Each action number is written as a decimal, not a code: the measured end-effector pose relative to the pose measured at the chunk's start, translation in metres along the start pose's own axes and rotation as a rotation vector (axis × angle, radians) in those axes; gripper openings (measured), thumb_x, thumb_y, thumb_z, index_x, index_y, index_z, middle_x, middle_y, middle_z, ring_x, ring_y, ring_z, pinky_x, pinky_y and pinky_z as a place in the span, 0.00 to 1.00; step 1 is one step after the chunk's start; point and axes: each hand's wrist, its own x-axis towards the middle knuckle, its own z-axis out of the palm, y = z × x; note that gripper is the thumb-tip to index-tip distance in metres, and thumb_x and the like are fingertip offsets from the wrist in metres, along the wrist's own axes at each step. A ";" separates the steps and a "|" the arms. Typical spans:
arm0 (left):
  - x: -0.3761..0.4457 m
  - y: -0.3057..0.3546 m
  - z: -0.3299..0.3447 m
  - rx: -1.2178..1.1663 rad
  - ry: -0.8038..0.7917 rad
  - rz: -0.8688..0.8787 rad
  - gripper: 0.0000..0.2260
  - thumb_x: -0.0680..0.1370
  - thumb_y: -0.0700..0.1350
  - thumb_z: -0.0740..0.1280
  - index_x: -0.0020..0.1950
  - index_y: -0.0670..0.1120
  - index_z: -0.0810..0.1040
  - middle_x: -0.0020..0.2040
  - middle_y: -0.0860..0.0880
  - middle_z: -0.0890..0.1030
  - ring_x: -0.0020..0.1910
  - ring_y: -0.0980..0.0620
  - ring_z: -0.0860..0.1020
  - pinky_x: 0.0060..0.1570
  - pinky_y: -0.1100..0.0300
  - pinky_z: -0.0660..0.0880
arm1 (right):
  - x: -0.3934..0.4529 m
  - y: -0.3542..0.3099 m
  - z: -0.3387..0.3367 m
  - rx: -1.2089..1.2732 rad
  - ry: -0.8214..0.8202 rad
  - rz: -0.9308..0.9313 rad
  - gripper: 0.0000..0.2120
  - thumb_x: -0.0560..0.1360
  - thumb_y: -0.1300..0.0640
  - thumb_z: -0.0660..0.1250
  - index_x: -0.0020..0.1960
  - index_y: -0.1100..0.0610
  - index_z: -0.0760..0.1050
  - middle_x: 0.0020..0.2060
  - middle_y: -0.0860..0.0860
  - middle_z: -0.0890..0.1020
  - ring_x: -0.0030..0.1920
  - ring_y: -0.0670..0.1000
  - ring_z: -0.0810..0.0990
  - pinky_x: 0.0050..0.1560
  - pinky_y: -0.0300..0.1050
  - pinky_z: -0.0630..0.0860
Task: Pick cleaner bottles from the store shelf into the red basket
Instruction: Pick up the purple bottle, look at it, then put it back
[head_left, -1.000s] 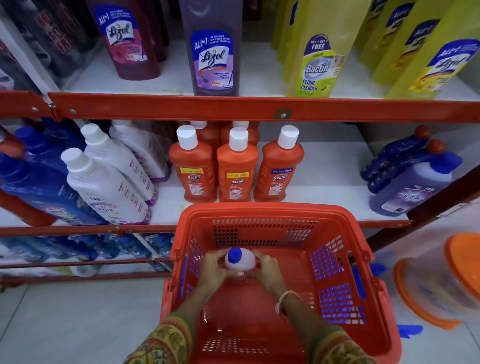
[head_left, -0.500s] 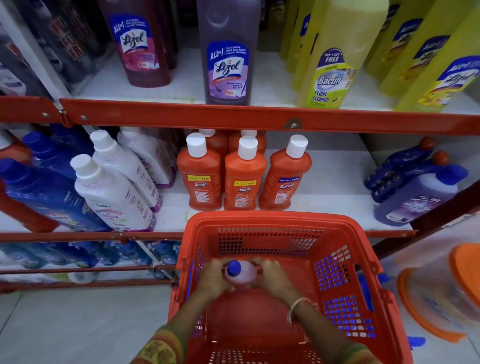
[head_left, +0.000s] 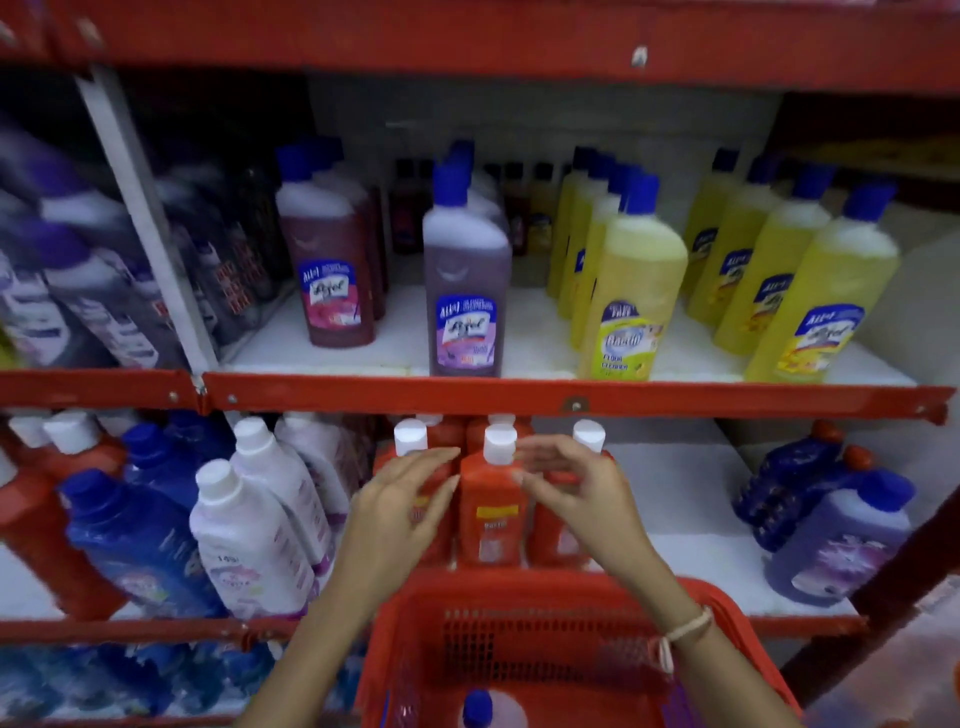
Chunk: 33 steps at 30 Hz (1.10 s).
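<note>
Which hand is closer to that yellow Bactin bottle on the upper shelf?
The right hand. It is below the yellow Bactin bottle, one shelf down and slightly left of it. The left hand is further left, at the orange bottles.

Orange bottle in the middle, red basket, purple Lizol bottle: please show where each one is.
Orange bottle (head_left: 491, 512): head view, on its front label.
Red basket (head_left: 519, 590): head view, on its far rim.
Purple Lizol bottle (head_left: 465, 312): head view, on its front label.
</note>
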 end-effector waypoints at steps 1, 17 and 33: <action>0.014 0.000 -0.002 0.040 0.075 0.049 0.15 0.77 0.51 0.62 0.59 0.48 0.79 0.57 0.52 0.82 0.55 0.56 0.79 0.59 0.59 0.73 | 0.011 -0.009 -0.003 0.024 0.057 -0.042 0.11 0.70 0.62 0.74 0.51 0.54 0.81 0.45 0.48 0.86 0.46 0.43 0.84 0.46 0.37 0.80; 0.083 -0.056 0.008 0.552 -0.013 -0.072 0.27 0.80 0.59 0.42 0.67 0.51 0.72 0.67 0.49 0.75 0.69 0.49 0.69 0.70 0.43 0.50 | 0.143 -0.046 0.014 0.117 0.009 -0.116 0.38 0.63 0.47 0.79 0.67 0.49 0.64 0.58 0.44 0.78 0.56 0.41 0.79 0.57 0.41 0.78; 0.082 -0.061 0.005 0.574 -0.050 -0.030 0.21 0.80 0.58 0.48 0.70 0.55 0.65 0.70 0.50 0.71 0.71 0.49 0.65 0.71 0.42 0.48 | 0.119 -0.093 0.039 -0.475 0.709 -0.427 0.26 0.70 0.45 0.72 0.62 0.57 0.71 0.47 0.55 0.77 0.47 0.55 0.75 0.39 0.47 0.77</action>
